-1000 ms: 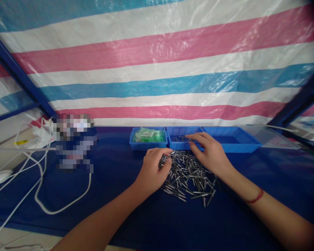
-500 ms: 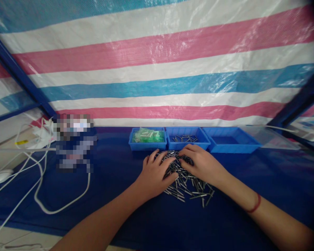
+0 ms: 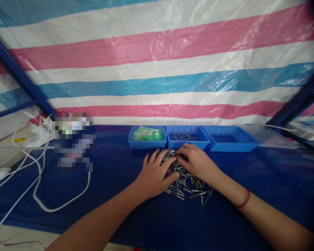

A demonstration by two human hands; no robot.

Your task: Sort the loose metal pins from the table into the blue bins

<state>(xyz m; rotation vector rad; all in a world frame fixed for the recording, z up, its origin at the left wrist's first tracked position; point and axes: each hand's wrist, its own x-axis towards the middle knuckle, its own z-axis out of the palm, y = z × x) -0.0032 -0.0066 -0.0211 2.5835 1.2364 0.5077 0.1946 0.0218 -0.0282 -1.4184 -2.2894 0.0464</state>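
A heap of small metal pins [image 3: 189,185] lies on the blue cloth in front of me. My left hand [image 3: 154,173] rests flat on the heap's left side, its fingers spread and open. From the right, my right hand [image 3: 197,163] covers the top of the heap, fingers curled together with their tips down among the pins. A red cord [image 3: 243,201] circles the right wrist. Just beyond the hands stands a blue tray [image 3: 188,144] holding a few of the same pins.
A blue tray of green packets [image 3: 147,134] stands left of the pin tray, and another blue tray [image 3: 231,146] right of it. White cables [image 3: 54,207] loop at the left near a blurred object [image 3: 73,141]. A striped tarp [image 3: 157,69] closes the back.
My right hand came back from the middle tray down onto the heap. My left hand's fingers spread flat over the pins. Both hands have edged slightly toward the trays.
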